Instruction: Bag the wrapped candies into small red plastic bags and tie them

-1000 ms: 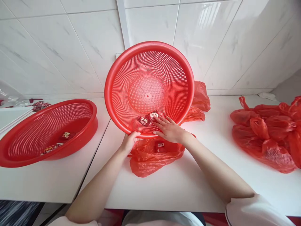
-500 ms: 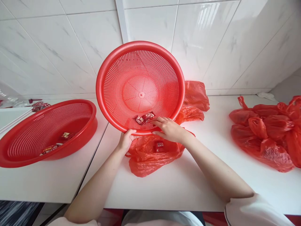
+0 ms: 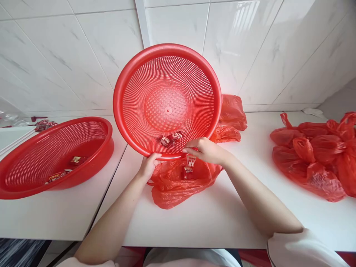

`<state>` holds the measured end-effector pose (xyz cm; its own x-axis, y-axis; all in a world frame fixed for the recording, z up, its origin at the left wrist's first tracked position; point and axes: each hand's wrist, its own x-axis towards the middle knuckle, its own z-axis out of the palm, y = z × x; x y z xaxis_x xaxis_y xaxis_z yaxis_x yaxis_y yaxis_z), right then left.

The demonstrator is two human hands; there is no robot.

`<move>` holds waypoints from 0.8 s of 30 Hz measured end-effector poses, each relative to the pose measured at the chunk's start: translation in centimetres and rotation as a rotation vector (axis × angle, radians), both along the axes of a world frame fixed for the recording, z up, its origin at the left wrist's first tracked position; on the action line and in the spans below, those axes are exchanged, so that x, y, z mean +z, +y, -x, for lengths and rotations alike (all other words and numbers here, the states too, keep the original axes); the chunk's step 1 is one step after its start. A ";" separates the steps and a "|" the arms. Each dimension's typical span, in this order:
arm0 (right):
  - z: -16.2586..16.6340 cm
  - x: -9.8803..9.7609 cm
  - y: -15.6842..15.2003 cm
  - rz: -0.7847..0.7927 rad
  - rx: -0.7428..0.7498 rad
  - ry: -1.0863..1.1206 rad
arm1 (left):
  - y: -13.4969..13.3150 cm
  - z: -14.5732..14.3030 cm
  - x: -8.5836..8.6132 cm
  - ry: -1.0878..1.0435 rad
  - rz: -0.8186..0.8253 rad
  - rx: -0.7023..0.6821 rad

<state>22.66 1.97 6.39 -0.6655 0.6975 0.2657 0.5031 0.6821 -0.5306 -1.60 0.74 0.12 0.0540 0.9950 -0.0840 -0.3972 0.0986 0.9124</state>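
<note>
A big red perforated basket (image 3: 167, 66) is tipped up on its lower rim, its inside facing me. My left hand (image 3: 149, 165) grips that lower rim. Two small wrapped candies (image 3: 170, 138) lie inside near the bottom. My right hand (image 3: 205, 150) is curled over the rim on the right, fingers pinched. A small red candy packet (image 3: 190, 161) hangs just under its fingertips, over an open red plastic bag (image 3: 178, 185) that lies below the basket with another packet (image 3: 187, 172) in it.
A second red basket (image 3: 55, 155) with a few candies stands on the left table. A heap of red plastic bags (image 3: 314, 155) lies at the right. More red bags (image 3: 232, 115) sit behind the tipped basket. White tiled wall behind; a gap runs between the two tables.
My right hand came off the candies inside the basket and moved to the rim with a packet that now hangs over the bag. The basket tilted up a little more.
</note>
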 end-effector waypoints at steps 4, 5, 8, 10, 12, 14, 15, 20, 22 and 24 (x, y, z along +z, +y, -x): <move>0.7 -0.9 0.3 -0.092 -0.018 0.047 | -0.8 -0.7 0.2 -0.008 0.026 -0.067; 1.1 -1.4 0.3 -0.102 -0.013 0.054 | -1.1 -0.9 0.3 -0.009 0.041 -0.092; 2.2 -2.9 0.3 -0.141 -0.027 0.028 | -1.8 -1.5 0.1 0.002 0.059 -0.154; 2.8 -3.6 0.2 -0.161 -0.052 -0.008 | -2.0 -1.7 -0.2 0.040 0.050 -0.154; 3.1 -3.8 0.1 -0.166 -0.065 -0.008 | -2.1 -1.8 -0.3 0.077 0.046 -0.137; 3.2 -3.6 0.1 -0.158 -0.038 0.031 | -2.0 -1.7 -0.3 0.072 0.049 -0.137; 3.1 -3.3 0.1 -0.142 -0.025 0.068 | -2.0 -1.6 -0.2 0.054 0.050 -0.141; 1.5 -1.3 0.1 0.085 -0.077 0.291 | -1.3 -1.1 0.3 -0.010 0.056 -0.103; 0.8 -0.5 0.1 0.143 -0.067 0.253 | -1.0 -0.8 0.3 -0.015 0.049 -0.090; 0.4 -0.1 0.1 0.142 -0.063 0.191 | -0.7 -0.6 0.3 -0.017 0.029 -0.072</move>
<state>22.31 2.09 6.26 -0.5663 0.7755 0.2791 0.4240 0.5645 -0.7083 -0.96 0.02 0.42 0.1274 0.9856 -0.1113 -0.4035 0.1540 0.9019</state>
